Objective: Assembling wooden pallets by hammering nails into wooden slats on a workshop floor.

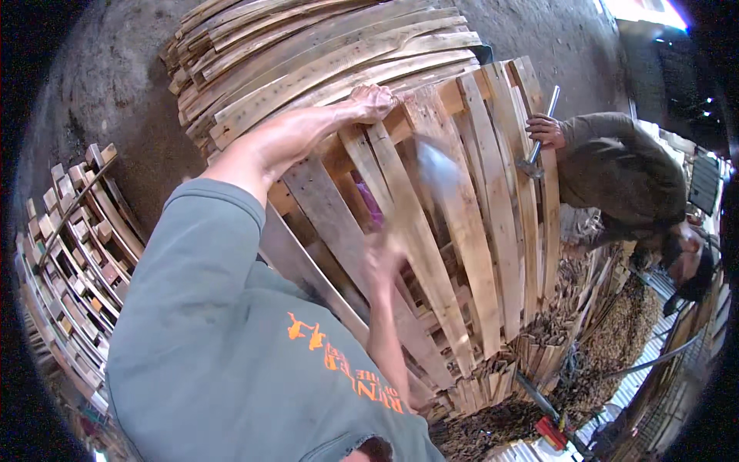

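A wooden pallet (493,208) of spaced slats stands tilted in front of me. At its upper edge my left hand (373,104) is closed on the wood, its fingers curled and partly hidden. My right hand (385,260), smeared by motion, grips a hammer over the slats. The hammer's head (439,169) shows as a pale blur above a wide slat. A bit of purple material (368,202) shows through a gap between boards near my right hand.
A co-worker (627,162) at the right holds another hammer (539,142) with a metal handle by the pallet's far side. Stacked boards (308,61) lie beyond the pallet. More stacked slatted wood (77,239) stands at left. Wood scraps (600,331) cover the ground at lower right.
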{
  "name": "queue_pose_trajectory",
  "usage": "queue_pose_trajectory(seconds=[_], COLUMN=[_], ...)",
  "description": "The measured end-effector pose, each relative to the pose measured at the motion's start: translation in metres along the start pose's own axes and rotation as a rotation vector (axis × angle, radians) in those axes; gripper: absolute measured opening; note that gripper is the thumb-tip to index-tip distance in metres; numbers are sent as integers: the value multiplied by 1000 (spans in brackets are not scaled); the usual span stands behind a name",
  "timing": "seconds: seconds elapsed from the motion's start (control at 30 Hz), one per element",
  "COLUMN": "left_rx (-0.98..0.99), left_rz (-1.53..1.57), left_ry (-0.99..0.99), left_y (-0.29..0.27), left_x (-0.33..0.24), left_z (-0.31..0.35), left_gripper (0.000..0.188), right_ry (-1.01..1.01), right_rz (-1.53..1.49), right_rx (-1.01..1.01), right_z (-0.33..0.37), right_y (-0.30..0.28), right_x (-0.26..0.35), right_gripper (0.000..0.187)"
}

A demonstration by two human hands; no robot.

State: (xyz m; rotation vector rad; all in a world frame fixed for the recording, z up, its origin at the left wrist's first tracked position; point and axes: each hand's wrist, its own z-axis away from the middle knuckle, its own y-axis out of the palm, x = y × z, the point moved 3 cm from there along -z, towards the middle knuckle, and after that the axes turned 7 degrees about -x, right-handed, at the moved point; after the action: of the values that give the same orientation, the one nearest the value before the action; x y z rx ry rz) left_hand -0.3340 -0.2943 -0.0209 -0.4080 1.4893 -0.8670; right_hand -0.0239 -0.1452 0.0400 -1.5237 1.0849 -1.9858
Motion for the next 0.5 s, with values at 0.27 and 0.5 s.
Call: queue_pose_trajectory(seconds=[0.27,0.5], left_rx=[168,102], left_rz=[-3,37], left_ry=[-110,-89], left_y=[-2,-11], left_x=[6,-1], left_z=[1,1], left_gripper=[61,64], right_ry=[249,-782], right_rz=[-158,-649], right_rx=[-357,-717], right_z=[-50,-35], right_y=[-145,-179], right_x=[159,134], right_gripper=[28,18])
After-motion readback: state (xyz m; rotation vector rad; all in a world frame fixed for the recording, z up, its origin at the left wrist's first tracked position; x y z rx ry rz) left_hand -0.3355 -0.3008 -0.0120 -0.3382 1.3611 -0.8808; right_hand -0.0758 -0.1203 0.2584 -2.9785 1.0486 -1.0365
